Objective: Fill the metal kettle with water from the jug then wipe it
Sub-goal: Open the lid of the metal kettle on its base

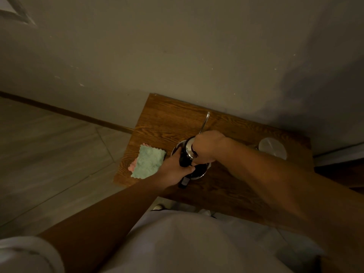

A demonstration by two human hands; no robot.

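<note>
At the left of the wooden counter [157, 119], a soft mint-green cloth [148, 162] lies flat over a pink one, just beside the kettle, ready for the wipe; it should bunch easily in your grip. Your left hand [173, 170] is closed on the kettle's black handle [184, 164], which is the right place to hold: the metal kettle [197, 172] sits at the counter's middle, its polished steel likely slick and heavier once filled. Its thin spout [204, 123] points away toward the wall. Your right hand [206, 146] is clamped on the round lid [189, 149], tilted over the opening. Further right, well apart, stands what appears to be the clear jug [272, 148], probably fragile, so take it by its handle.
</note>
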